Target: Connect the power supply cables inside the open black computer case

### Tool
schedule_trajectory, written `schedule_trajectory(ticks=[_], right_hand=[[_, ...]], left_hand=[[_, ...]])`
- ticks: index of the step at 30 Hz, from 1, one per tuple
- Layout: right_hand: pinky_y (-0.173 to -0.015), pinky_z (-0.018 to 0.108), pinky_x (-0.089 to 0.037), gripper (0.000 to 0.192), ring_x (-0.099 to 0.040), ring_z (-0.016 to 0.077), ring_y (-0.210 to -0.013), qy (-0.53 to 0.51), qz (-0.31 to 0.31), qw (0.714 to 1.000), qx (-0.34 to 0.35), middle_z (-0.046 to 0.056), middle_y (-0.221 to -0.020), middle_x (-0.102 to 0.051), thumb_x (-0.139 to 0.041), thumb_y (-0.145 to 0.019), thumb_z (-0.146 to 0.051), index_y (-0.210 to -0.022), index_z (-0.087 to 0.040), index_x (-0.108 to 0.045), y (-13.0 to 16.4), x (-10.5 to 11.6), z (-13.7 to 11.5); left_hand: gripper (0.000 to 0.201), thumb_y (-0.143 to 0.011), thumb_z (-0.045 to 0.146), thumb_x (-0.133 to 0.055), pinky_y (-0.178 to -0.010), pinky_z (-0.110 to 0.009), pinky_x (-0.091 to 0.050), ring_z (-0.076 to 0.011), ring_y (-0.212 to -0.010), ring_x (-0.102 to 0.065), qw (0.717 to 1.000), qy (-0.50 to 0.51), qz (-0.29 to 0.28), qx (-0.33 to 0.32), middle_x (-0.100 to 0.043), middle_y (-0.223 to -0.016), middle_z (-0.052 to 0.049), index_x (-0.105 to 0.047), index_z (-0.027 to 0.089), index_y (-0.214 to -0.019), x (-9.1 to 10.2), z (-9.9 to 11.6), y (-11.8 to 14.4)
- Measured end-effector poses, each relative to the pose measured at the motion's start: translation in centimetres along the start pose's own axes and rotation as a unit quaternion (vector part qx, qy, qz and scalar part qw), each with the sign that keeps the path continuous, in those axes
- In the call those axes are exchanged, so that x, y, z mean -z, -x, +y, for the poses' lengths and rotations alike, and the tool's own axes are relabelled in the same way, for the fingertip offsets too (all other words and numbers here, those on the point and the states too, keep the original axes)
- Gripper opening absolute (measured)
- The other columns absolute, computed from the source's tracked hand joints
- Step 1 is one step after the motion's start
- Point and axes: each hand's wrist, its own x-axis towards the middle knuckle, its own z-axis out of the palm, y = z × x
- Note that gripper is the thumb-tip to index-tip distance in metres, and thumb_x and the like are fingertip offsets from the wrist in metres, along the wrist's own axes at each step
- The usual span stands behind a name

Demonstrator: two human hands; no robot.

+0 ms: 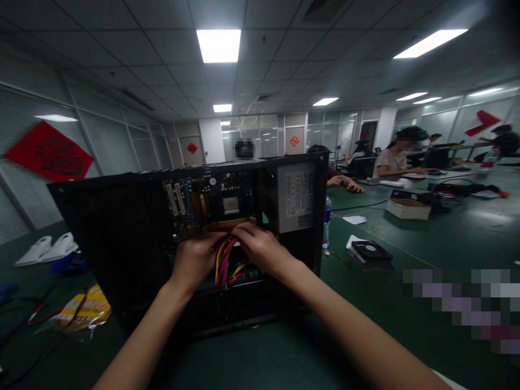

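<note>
A black computer case stands with its side off in front of me, its inside showing. In it are a motherboard with slots and a chip, and a grey power supply at the upper right. A looped bundle of coloured power cables hangs just below the board's lower edge. My left hand is closed at the top of this bundle. From the right, my right hand meets it there, fingers pinched on the same cables. The connector end is hidden by my fingers.
Right of the case stand a water bottle, a boxy black part and an open cardboard box. To the left lie a yellow packet, loose cables and white slippers. Co-workers sit along the green table.
</note>
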Motion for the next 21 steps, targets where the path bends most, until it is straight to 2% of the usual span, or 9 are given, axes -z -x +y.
schedule_trajectory(ticks=[5,9,12,16,21], right_hand=[[-0.09,0.032,-0.052,0.029,-0.06,0.0205,-0.104,0.035,-0.081,0.995,-0.039,0.013,-0.113,-0.065,-0.05,-0.091,-0.003,-0.114,-0.014,-0.063,-0.3,0.3,-0.4],[-0.092,0.032,-0.048,0.03,-0.057,0.0213,-0.106,0.05,-0.132,0.987,-0.08,0.013,-0.113,-0.064,-0.051,-0.091,-0.003,-0.117,-0.012,-0.063,-0.4,0.3,-0.5],[-0.093,0.031,-0.045,0.028,-0.056,0.0203,-0.106,0.04,-0.161,0.982,-0.086,0.012,-0.112,-0.064,-0.05,-0.093,-0.008,-0.118,-0.014,-0.062,-0.5,0.1,-0.3],[-0.088,0.031,-0.044,0.022,-0.057,0.0205,-0.102,0.038,-0.196,0.974,-0.109,0.011,-0.107,-0.063,-0.048,-0.098,-0.021,-0.112,-0.016,-0.065,-0.6,0.0,-0.3],[-0.079,0.028,-0.045,0.02,-0.06,0.0204,-0.096,0.09,-0.252,0.947,-0.175,0.012,-0.103,-0.063,-0.047,-0.095,-0.014,-0.099,-0.014,-0.067,-0.6,0.3,-0.6]], left_hand=[[0.026,-0.084,0.02,-0.061,-0.084,-0.035,-0.058,-0.0247,-0.096,-0.072,0.998,0.019,-0.064,0.021,-0.076,-0.107,-0.005,-0.074,0.024,-0.107,0.1,0.3,-0.2],[0.038,-0.084,0.014,-0.056,-0.09,-0.034,-0.054,-0.0236,-0.106,-0.069,0.988,0.014,-0.145,0.045,-0.072,-0.117,-0.003,-0.069,0.028,-0.117,0.5,0.8,-0.5],[0.041,-0.084,0.013,-0.054,-0.09,-0.033,-0.052,-0.0242,-0.106,-0.068,0.977,-0.015,-0.194,0.083,-0.072,-0.118,-0.002,-0.069,0.03,-0.117,0.7,1.3,-0.8],[0.037,-0.083,0.017,-0.058,-0.085,-0.032,-0.05,-0.0255,-0.1,-0.069,0.965,-0.047,-0.231,0.112,-0.075,-0.11,-0.002,-0.071,0.034,-0.113,0.7,1.7,-1.0],[0.026,-0.086,0.026,-0.058,-0.08,-0.033,-0.049,-0.028,-0.097,-0.069,0.956,-0.076,-0.247,0.138,-0.075,-0.105,-0.008,-0.075,0.029,-0.107,-0.4,0.5,-0.3]])
